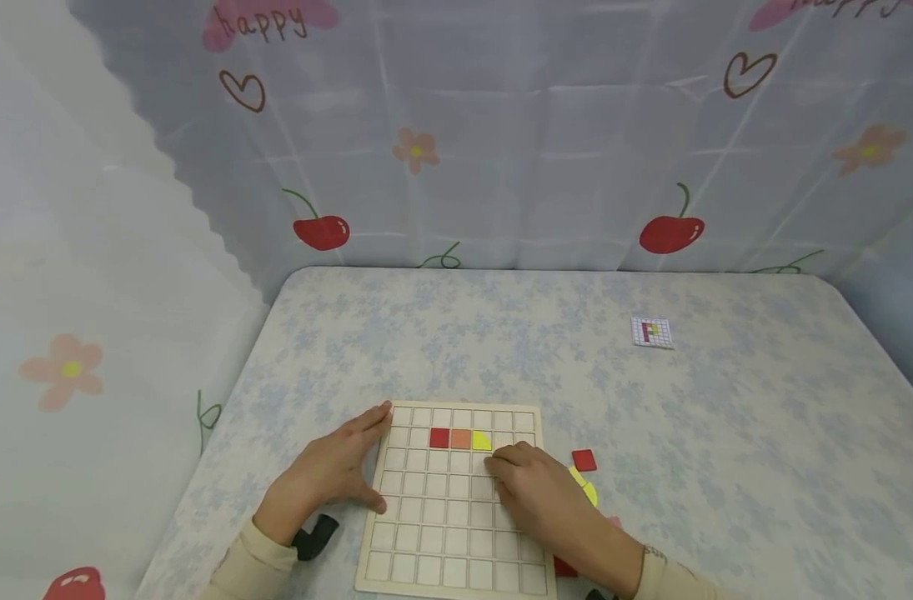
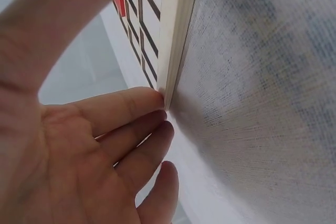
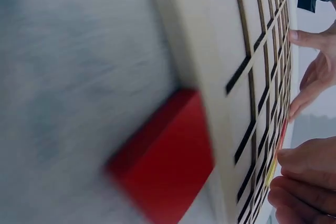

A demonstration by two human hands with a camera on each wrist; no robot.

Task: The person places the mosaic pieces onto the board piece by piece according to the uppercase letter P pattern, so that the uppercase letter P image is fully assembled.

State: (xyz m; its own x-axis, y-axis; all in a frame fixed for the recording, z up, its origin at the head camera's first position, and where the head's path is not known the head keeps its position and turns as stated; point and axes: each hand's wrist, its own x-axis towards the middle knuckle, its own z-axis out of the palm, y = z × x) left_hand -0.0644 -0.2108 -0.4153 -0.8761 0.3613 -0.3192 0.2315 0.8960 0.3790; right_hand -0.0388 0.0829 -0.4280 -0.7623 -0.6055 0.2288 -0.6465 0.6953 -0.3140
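A pale wooden grid board (image 1: 441, 533) lies on the patterned tablecloth. In its second row from the far edge sit a red square tile (image 1: 439, 437), an orange square tile (image 1: 461, 438) and a yellow quarter-round tile (image 1: 482, 440), side by side. My left hand (image 1: 328, 471) is spread along the board's left side, thumb and fingertips touching the edge. Over the right half of the board, my right hand (image 1: 534, 492) has its fingers bent together just below the yellow tile; whether anything is between the fingertips is hidden. In the right wrist view those fingers (image 3: 307, 192) are beside the yellow tile.
Right of the board lie a red tile (image 1: 584, 460), yellow pieces (image 1: 589, 493), a bit of pink (image 1: 614, 522) and another red tile (image 3: 168, 156) against the edge. A small pattern card (image 1: 652, 332) lies farther back. A black curved object (image 1: 316, 537) is by my left wrist.
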